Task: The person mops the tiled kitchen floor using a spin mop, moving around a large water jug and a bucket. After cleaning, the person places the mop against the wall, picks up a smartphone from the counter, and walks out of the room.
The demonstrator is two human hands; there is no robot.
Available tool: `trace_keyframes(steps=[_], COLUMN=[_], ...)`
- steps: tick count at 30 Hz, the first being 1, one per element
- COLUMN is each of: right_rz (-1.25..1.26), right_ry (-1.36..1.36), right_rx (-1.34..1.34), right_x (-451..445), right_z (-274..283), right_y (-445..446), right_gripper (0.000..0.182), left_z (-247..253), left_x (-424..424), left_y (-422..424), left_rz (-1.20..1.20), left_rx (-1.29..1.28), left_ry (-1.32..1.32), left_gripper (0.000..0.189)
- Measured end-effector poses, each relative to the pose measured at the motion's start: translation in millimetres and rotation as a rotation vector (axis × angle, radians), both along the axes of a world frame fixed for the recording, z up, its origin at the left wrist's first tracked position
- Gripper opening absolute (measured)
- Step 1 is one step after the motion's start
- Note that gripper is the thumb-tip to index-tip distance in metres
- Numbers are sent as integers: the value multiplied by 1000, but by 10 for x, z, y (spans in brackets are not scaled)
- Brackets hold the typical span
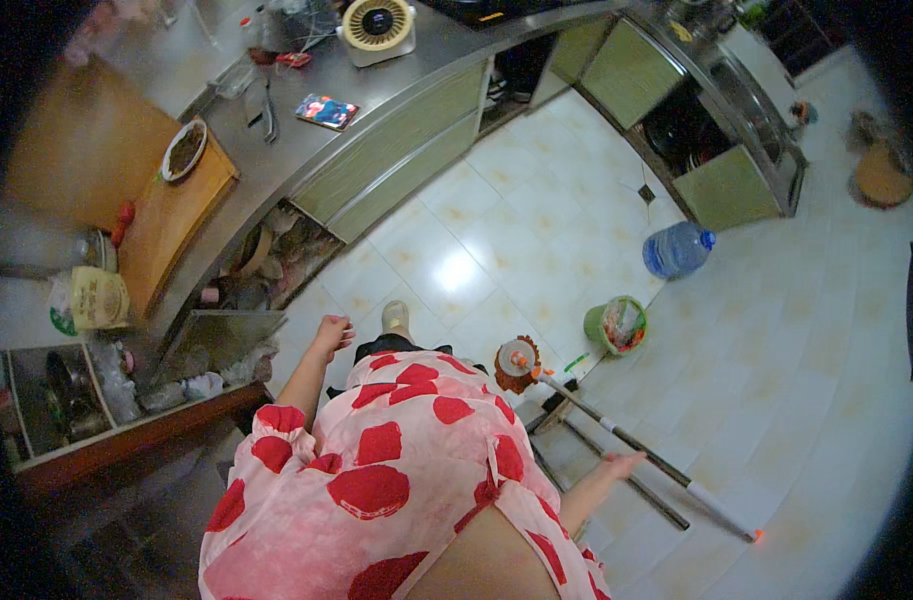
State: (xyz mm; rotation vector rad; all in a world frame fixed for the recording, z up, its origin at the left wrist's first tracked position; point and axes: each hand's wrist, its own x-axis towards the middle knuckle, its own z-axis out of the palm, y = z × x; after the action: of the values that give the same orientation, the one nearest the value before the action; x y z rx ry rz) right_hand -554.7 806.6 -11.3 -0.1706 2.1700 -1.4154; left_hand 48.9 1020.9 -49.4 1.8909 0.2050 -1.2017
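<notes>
My left hand (332,334) hangs at my side beside the lower cabinets, its fingers loosely curled and nothing visible in them. On the other side, my right hand (620,465) is stretched out and blurred. Its fingertips overlap the long pole of a mop (614,430) in the picture, without wrapping around it; whether they touch is unclear. The mop's round head with a brown fringe (507,382) is by my feet. A second dark pole (662,508) shows beneath my right hand. One light shoe (395,316) stands out past my red-spotted garment (377,491).
A green bin (597,327) with rubbish and a blue water jug (674,251) stand on the tiles. The steel counter (280,169) holds a phone (327,112), a small fan (379,30), a wooden board (163,225) and a bowl (184,150). A drawer (148,418) sticks out at left.
</notes>
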Motion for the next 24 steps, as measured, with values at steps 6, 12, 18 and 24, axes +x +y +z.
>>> trace_keyframes(steps=[6,12,18,24], right_rz=[984,1779,2447,2670], right_ry=[-397,-176,147,298], right_rx=[-96,-93,-10,-170], right_x=[2267,4598,5997,6902], right_z=[167,720,941,1160], right_y=[-442,-737,-702,-1455], right_gripper=[19,13,28,38], left_z=[-262,-337,-427,-163], left_x=[326,882,1331,1698], left_y=[187,295,521,239], left_rz=[143,270,364,426], left_rx=[-54,-144,-159,-199], left_ry=[50,100,36,14], left_gripper=[24,26,26,30])
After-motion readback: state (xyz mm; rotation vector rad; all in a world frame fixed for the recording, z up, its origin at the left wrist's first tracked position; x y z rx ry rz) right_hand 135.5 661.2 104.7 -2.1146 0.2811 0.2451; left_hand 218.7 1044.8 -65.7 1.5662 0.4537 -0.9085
